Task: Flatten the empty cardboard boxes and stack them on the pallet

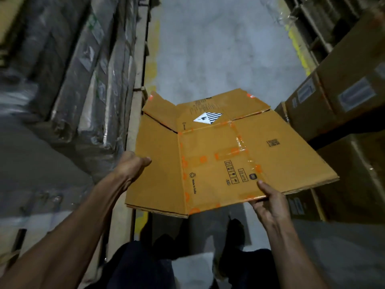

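Flat box (218, 155) carried down the aisle

Both hands — left (133, 163), right (268, 203) — grip its edges; keep it level.

place: warehouse aisle | concrete floor (218, 49) | yellow floor line (298, 46) | stacked cartons (343, 84) | wrapped goods (79, 69)

The scene is dim, the upper corners falling almost to black. The brightest area is the pale grey concrete floor (218, 49) ahead, lit softly from above. The flattened tan cardboard box (218, 155) is evenly lit and fairly sharp, its print readable, with small glints on its clear tape. The plastic-wrapped dark bundles (83, 80) on the left are smeared by motion blur, with dull highlights on the wrap. Wide-angle distortion bends lines at the edges. The brown stacked cartons (343, 90) on the right are soft and shadowed.
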Demonstrator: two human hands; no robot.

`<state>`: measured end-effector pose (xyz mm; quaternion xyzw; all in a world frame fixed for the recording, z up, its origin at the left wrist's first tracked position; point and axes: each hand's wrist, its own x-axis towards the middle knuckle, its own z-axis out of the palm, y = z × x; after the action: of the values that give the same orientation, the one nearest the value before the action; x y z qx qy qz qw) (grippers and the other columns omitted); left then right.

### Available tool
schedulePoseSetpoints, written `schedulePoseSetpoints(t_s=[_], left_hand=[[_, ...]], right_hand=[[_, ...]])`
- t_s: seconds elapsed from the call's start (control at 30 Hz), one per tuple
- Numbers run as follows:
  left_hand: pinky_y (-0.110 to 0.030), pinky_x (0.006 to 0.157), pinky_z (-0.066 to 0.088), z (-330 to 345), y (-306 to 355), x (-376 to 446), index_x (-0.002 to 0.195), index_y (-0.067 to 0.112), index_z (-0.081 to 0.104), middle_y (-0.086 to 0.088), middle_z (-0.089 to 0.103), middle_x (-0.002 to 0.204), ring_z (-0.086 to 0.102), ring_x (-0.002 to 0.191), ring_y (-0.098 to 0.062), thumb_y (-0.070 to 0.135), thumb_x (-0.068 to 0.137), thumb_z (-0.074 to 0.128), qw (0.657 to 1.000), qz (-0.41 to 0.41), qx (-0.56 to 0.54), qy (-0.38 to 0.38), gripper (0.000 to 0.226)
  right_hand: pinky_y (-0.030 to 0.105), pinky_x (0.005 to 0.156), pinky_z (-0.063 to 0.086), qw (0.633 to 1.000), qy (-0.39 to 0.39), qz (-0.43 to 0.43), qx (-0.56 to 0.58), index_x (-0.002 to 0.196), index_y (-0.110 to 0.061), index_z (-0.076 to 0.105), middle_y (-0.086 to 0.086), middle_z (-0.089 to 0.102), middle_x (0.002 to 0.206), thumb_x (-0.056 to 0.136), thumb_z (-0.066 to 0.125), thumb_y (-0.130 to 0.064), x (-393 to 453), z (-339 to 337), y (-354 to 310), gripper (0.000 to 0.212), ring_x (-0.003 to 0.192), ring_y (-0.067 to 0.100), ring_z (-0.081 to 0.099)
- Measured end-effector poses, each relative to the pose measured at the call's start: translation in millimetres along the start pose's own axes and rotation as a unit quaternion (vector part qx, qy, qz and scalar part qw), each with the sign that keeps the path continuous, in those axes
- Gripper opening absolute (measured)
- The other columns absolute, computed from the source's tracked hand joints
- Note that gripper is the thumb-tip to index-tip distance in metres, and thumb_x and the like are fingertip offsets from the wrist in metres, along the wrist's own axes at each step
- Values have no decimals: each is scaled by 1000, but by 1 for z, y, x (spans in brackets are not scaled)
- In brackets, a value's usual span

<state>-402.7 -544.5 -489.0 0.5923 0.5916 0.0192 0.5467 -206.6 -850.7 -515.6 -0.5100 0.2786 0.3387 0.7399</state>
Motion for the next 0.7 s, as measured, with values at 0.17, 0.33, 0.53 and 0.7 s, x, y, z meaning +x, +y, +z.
schedulePoseSetpoints(t_s=[0.17,0.33,0.53,0.7], left_hand=[[-31,74,49,-45,90,-92,85,-4,63,-16,65,79,65,80,-35,10,94,66,999,27,-24,27,16],[-37,80,52,-73,157,-170,104,-1,64,-19,70,101,66,84,-31,6,94,65,993,68,-77,60,13],[-28,66,48,-70,201,-242,104,-1,66,-2,69,79,64,71,-18,8,97,61,972,156,-122,125,13],[-32,76,50,-63,230,-292,111,6,62,-3,69,95,66,84,-19,6,99,57,945,215,-174,174,14]], right_hand=[[64,99,47,998,-14,35,58,134,-9,56,21,70,119,88,60,4,-84,36,-67,48,113,38,65],[58,78,59,994,-55,64,66,132,-7,57,21,70,118,91,59,0,-141,66,-127,42,102,37,71],[59,95,52,984,-157,60,59,129,-10,58,18,73,111,88,60,-1,-158,89,-208,42,111,37,67],[65,96,44,964,-246,63,76,130,-13,55,20,67,126,88,57,0,-161,115,-258,44,121,39,59]])
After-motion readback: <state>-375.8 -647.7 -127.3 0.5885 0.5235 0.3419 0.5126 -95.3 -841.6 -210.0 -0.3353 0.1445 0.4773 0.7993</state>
